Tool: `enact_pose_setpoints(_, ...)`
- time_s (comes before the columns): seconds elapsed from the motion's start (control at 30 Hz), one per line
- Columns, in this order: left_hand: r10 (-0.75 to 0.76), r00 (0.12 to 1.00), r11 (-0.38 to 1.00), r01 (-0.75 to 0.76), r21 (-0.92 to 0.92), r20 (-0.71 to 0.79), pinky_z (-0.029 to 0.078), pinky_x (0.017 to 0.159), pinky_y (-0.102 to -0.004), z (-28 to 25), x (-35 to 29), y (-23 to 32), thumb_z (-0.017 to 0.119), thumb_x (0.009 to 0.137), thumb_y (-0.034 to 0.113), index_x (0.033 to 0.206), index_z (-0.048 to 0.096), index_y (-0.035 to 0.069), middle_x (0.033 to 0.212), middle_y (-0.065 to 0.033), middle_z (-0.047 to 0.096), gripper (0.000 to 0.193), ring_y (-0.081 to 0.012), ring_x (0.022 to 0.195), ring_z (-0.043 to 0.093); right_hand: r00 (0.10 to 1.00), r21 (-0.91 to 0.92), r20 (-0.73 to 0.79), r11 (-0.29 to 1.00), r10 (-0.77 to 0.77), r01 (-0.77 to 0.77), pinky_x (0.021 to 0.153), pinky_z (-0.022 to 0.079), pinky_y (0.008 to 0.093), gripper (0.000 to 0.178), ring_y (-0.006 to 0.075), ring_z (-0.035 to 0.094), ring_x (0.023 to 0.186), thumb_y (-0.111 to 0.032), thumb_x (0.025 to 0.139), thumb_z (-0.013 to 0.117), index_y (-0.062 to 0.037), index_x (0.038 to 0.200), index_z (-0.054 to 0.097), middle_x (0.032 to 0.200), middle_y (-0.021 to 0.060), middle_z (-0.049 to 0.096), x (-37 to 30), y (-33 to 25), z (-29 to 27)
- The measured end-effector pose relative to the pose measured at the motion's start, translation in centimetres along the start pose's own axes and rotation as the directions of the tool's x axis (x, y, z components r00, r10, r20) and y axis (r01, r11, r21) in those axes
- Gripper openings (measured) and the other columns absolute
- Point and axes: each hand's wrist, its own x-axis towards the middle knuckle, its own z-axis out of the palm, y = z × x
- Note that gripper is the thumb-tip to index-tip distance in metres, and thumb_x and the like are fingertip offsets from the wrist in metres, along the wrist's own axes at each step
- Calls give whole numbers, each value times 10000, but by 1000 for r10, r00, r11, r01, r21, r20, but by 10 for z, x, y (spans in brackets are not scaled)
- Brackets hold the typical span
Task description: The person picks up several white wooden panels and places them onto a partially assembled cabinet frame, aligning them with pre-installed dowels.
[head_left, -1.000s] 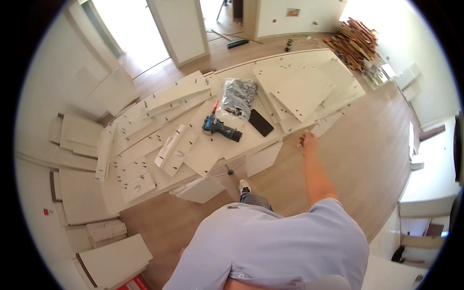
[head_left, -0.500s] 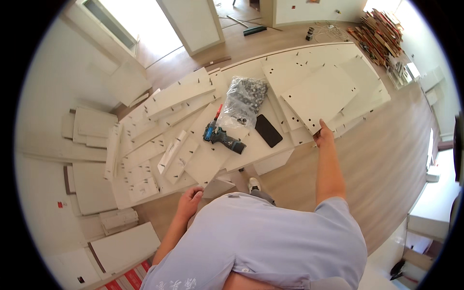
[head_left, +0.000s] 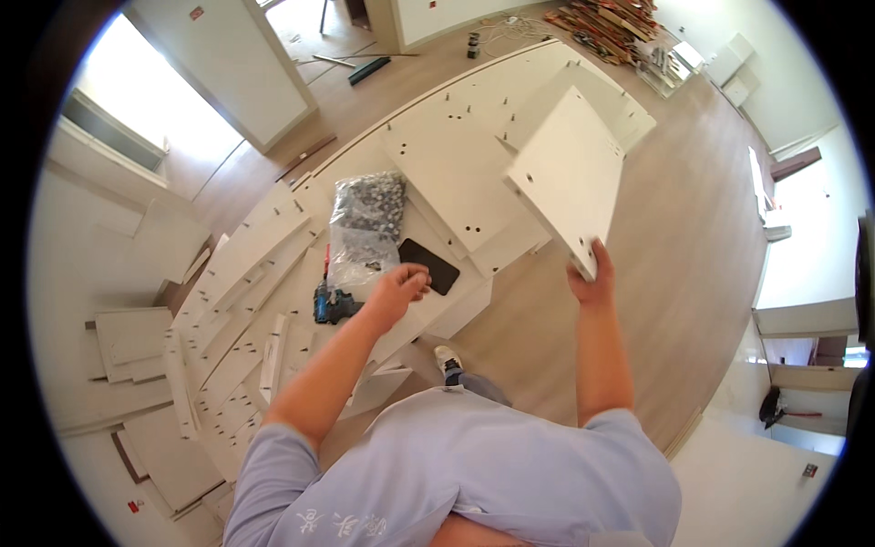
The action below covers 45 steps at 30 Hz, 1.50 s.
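Note:
My right hand [head_left: 593,273] grips the lower corner of a white board [head_left: 574,169] with dark drilled holes. The board is tilted up off the worktop, its near edge facing me. My left hand [head_left: 401,296] hovers by a black smartphone [head_left: 436,270], fingers curled together; whether anything is in them I cannot make out. Left of that hand lies a blue and black cordless drill [head_left: 330,305], partly covered by my forearm. Behind it is a clear plastic bag [head_left: 366,214] full of small metal fittings.
Large white panels [head_left: 447,169] with upright pegs cover the worktop. Narrower white boards [head_left: 251,260] with pegs lie at its left. More boards [head_left: 132,337] lean at the left wall. Wood scraps [head_left: 606,27] are heaped far right, and a broom [head_left: 369,70] lies beyond.
My right hand has lifted the white board off the stack and tilted it up. My left hand has moved from the table's near edge up beside the phone. The view has shifted right.

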Motion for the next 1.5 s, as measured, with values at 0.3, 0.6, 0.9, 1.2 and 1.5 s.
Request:
enact_pose_setpoints(0.3,-213,942,947,132,-294,-261,526,845,-367,22,205,-5,647,1041,318,1247,638,87,1183,-48,677,310,-203,1037,650,913,-444,-64,831,-404,336,932,579,414,560,268,702,1106,-260,920,770,15,1366,572,1210,124,702,-218,-74,-104)
enact_pose_setpoints(0.6,-414,805,897,279,-344,-426,509,746,-411,35,239,20,803,941,374,1311,610,-26,1154,-134,683,578,-244,848,622,866,-457,-88,792,-493,405,930,582,390,521,252,715,1065,-257,925,761,40,1318,592,1206,132,711,-260,-76,-92)
enact_pose_setpoints(0.9,-24,945,946,-85,-313,-328,559,753,-400,37,217,71,709,996,309,1248,588,-37,1056,-136,665,445,-237,874,664,932,-343,39,871,-360,351,931,583,397,364,266,716,1070,-202,968,704,32,1240,640,1182,130,726,-192,-62,-59)
enact_pose_setpoints(1.2,265,880,733,-450,-510,-395,586,958,-435,-90,45,80,678,956,170,1342,516,-5,1232,-168,653,454,-293,1115,679,975,-260,134,943,-178,208,828,596,353,316,215,726,1013,-217,973,710,-8,1205,663,1114,82,741,-67,-7,-9)
enact_pose_setpoints(1.5,204,466,793,-595,-134,-861,524,1073,-488,-217,-313,12,593,981,191,1534,409,36,1446,-165,564,604,-344,1296,592,990,-198,115,975,-76,98,877,609,392,353,238,711,1022,-207,972,719,-8,1241,604,1137,93,702,60,94,72)
